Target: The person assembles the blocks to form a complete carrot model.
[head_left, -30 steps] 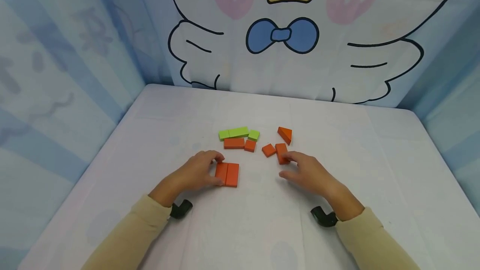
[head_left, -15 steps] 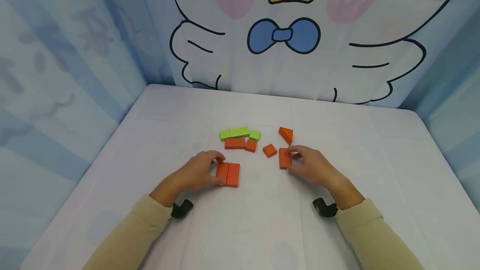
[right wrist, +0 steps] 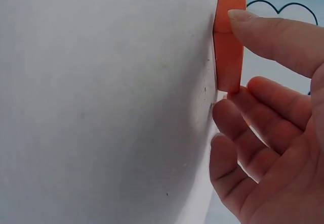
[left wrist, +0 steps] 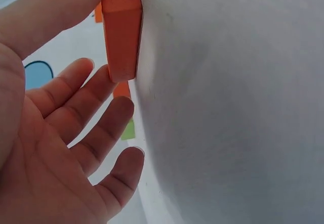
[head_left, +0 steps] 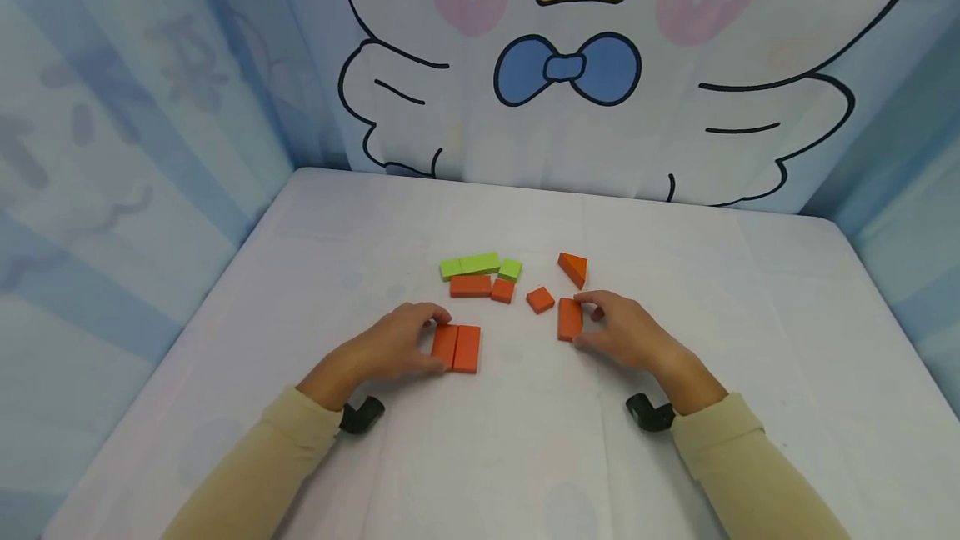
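Two orange rectangular blocks lie side by side on the white table, a left block [head_left: 444, 345] and a right block [head_left: 467, 349]. My left hand [head_left: 397, 343] grips the left one, thumb at its near end and fingers at its far end; the left wrist view shows the thumb on the orange block [left wrist: 123, 42]. Farther right, my right hand [head_left: 627, 335] pinches another orange rectangular block [head_left: 569, 320] between thumb and fingers. In the right wrist view the thumb presses the near end of that block [right wrist: 229, 57].
Behind the hands lie a long green block [head_left: 479, 264], small green blocks, an orange rectangular block [head_left: 470, 287] and a small orange block [head_left: 502, 291]. A small orange square block [head_left: 540, 300] and an orange triangular block [head_left: 573, 269] sit near the right hand.
My right hand has taken hold of the orange rectangular block, straightened it and drawn it slightly toward me, away from the small square block. My left hand has stayed in place.
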Available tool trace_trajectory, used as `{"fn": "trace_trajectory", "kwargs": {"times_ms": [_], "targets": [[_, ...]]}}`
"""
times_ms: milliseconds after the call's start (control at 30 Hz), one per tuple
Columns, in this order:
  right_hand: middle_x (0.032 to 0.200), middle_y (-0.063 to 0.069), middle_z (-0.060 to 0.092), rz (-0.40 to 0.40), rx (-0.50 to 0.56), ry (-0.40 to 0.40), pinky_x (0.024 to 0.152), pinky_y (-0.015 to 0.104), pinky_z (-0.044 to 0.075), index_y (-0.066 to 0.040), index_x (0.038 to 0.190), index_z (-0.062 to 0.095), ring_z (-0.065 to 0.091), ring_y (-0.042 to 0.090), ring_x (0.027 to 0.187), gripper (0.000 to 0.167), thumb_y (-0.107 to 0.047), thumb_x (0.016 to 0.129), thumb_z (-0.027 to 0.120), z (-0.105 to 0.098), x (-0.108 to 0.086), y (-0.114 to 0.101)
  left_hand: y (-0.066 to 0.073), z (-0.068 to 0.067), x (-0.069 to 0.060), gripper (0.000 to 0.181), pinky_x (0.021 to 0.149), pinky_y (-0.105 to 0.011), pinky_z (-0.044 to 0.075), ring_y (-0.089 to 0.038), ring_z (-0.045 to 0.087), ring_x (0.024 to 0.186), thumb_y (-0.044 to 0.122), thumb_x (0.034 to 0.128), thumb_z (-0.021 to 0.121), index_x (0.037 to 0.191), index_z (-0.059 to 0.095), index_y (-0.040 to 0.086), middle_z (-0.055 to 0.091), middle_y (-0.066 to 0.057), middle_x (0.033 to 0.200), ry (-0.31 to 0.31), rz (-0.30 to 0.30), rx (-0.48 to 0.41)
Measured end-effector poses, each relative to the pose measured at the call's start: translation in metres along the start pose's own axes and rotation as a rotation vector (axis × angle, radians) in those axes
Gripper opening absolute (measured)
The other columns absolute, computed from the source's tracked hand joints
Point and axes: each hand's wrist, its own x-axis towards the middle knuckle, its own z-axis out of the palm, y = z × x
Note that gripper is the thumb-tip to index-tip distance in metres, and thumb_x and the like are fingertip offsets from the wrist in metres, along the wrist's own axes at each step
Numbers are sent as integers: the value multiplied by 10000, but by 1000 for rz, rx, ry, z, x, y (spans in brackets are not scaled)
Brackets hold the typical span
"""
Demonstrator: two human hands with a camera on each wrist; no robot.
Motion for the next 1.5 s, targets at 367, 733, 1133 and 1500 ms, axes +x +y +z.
{"fn": "trace_trajectory", "kwargs": {"times_ms": [367,733,1133,1500], "targets": [[1203,123,602,-44,32,-58,985,515,434,-42,1327,591,536,312,1118,541,-238,860,781,10,-3,-12,0,4,3,573,1013,-401,437,-229,500,1187,207,825,842,1315,573,85,567,-36,1269,0,56,-8],[1246,81,593,-137,19,-103,995,474,436,-39,1304,603,535,274,1124,555,-251,838,818,29,-6,-36,5,3,10,622,1072,-411,387,-244,439,1300,215,846,826,1397,549,137,547,-21,1362,-58,106,65],[1204,49,620,-179,-32,-108,992,444,441,-47,1293,622,547,246,1119,556,-278,833,832,44,-3,-54,6,6,15,557,1042,-408,407,-243,467,1235,204,853,812,1347,571,113,573,-13,1293,-80,141,63],[1199,50,633,-201,-20,-84,990,424,446,-39,1271,632,559,232,1107,533,-249,827,838,51,-1,-68,9,7,13,546,1028,-407,416,-238,493,1195,173,839,823,1321,580,97,578,-38,1275,-83,146,38]]}}
